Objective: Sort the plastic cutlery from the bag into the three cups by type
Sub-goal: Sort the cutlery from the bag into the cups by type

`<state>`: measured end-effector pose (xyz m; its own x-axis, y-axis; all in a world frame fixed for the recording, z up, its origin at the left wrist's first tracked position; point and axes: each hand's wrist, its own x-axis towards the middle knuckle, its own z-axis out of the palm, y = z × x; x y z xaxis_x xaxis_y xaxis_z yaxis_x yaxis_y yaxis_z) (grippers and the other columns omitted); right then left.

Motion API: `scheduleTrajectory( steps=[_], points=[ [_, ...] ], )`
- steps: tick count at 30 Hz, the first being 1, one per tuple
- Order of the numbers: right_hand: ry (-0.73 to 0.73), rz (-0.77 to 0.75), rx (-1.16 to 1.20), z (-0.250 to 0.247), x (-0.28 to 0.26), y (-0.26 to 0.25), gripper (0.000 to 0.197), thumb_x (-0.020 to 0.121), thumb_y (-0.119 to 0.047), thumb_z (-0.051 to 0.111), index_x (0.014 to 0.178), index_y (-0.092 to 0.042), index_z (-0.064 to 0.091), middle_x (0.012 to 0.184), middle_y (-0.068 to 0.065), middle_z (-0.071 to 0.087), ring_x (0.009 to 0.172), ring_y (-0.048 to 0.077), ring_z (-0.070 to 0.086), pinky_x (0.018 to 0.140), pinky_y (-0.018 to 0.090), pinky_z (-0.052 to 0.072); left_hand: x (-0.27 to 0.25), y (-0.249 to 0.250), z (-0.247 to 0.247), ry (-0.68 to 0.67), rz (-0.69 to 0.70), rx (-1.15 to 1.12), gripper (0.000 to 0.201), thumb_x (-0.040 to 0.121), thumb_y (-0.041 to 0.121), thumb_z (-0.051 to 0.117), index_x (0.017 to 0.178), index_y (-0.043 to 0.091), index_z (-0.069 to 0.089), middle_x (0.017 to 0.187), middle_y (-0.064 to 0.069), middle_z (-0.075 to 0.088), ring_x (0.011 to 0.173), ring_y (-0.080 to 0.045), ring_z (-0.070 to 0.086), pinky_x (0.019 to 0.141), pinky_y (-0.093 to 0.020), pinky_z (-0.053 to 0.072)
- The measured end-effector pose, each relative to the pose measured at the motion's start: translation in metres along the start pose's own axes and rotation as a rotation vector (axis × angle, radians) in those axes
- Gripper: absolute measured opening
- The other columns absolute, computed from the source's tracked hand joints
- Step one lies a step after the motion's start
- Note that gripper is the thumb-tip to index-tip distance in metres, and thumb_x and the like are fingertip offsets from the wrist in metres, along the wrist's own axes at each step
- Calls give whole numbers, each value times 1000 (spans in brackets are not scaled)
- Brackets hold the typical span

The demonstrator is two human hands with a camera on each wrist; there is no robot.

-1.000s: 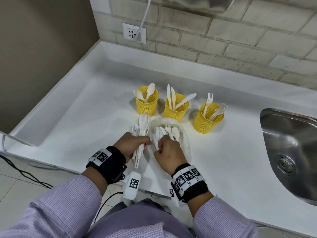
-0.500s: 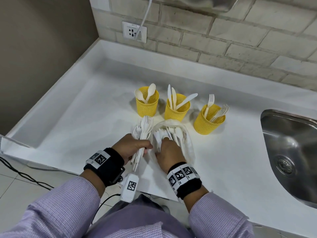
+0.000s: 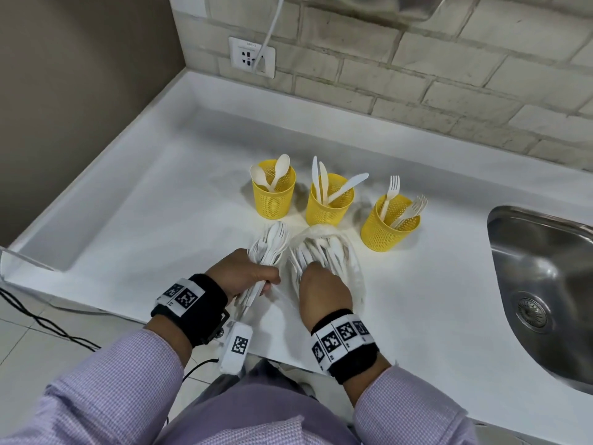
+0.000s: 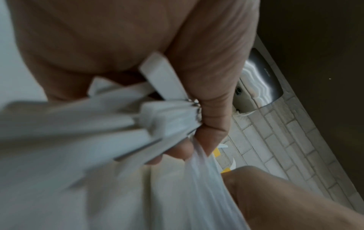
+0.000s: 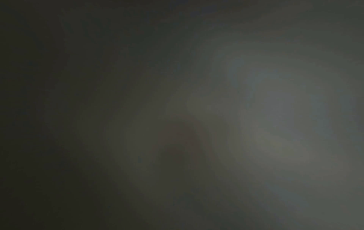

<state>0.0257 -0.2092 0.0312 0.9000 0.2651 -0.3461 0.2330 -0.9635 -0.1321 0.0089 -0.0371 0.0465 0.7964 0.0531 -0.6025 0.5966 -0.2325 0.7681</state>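
Three yellow mesh cups stand in a row: the spoon cup [image 3: 273,200], the knife cup [image 3: 328,208] and the fork cup [image 3: 386,231]. In front of them lies the white plastic bag [image 3: 353,277] with several cutlery pieces [image 3: 324,248] in its mouth. My left hand [image 3: 266,282] grips a bundle of white cutlery [image 3: 269,242] by the handles, and a strip of the bag is pinched with it [image 4: 199,157]. My right hand [image 3: 316,274] reaches into the bag, knuckles up, with its fingertips hidden among the cutlery. The right wrist view is dark.
The white counter [image 3: 144,200] has a raised rim at left and back. A steel sink [image 3: 542,284] is at the right. A wall socket [image 3: 252,57] with a cable sits on the brick wall. Black cables [image 3: 38,319] lie on the floor at left.
My right hand has shifted slightly inside the bag's mouth. The left hand keeps its hold on the bundle, almost in the same place.
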Motion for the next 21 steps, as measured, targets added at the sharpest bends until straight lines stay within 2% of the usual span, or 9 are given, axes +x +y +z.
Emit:
scheduleTrajectory(
  steps=[2,6,11,16,21],
  points=[
    [-2,26,-41,2,2,-2,41,103,-5,37,142,6,38,129,13,64,116,31,66,89,38,53,-1,0,0,-16,19,20,21,74,10,73,54,7,67,56,-12,61,43,-19,47,47,-19,39],
    [-11,3,-58,0,1,3,33,101,-8,43,134,-2,46,129,13,61,114,31,65,85,37,52,-1,-2,0,-17,43,7,24,74,7,73,52,12,66,58,-11,62,49,-21,49,53,-23,42],
    [-30,6,-64,1,-3,0,32,103,-9,40,134,1,44,130,16,59,116,32,65,87,37,52,-2,-3,1,-13,74,-23,10,64,16,74,57,10,69,61,-14,64,60,-24,55,67,-31,47],
    [-93,-76,-209,-5,-3,-5,32,106,-7,37,135,2,49,134,18,52,126,34,54,94,43,54,-4,-2,2,-21,92,-21,11,68,12,75,59,9,70,61,-14,64,61,-24,56,70,-32,48],
    [-45,-76,-177,0,1,-5,27,104,-7,41,127,1,53,129,19,57,118,34,61,88,40,53,-6,0,4,-5,87,-8,13,70,10,75,58,10,70,61,-14,64,59,-23,55,67,-31,46]
  ],
)
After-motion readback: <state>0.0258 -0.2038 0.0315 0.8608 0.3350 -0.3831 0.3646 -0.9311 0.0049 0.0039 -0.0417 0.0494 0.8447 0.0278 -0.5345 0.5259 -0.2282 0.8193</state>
